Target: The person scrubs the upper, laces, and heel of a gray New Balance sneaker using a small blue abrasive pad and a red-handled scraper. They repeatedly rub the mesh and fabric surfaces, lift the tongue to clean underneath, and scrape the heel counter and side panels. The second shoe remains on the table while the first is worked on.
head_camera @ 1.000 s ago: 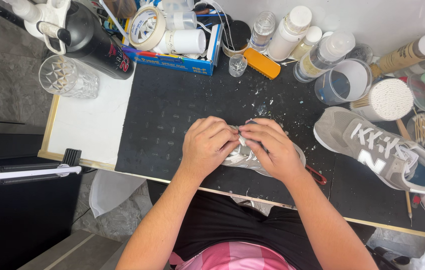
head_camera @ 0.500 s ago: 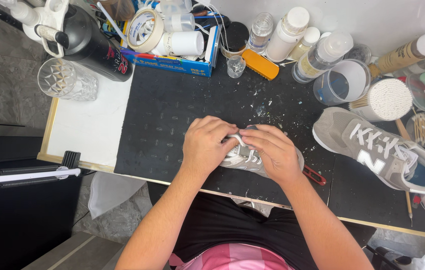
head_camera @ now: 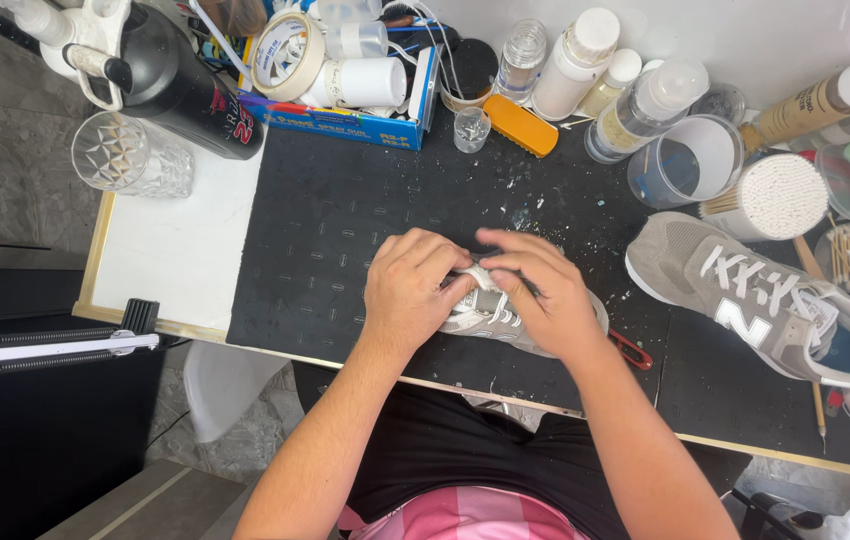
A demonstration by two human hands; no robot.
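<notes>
A grey sneaker with white laces lies on the black mat near the table's front edge, mostly covered by both hands. My left hand grips its toe end, fingers curled over the lace area. My right hand covers the other side, fingertips pinching a white lace at the top of the shoe. A matching grey sneaker lies to the right on the mat, laced, with no hand on it.
Along the back stand a black jug, a cut-glass tumbler, a tape roll on a blue box, several bottles, an orange brush, a clear cup and a tub of cotton swabs. Red-handled tool lies by my right wrist.
The fingers of both hands have shifted on the lace; the right hand's fingers now reach further left over the shoe's top. The shoe stays in place.
</notes>
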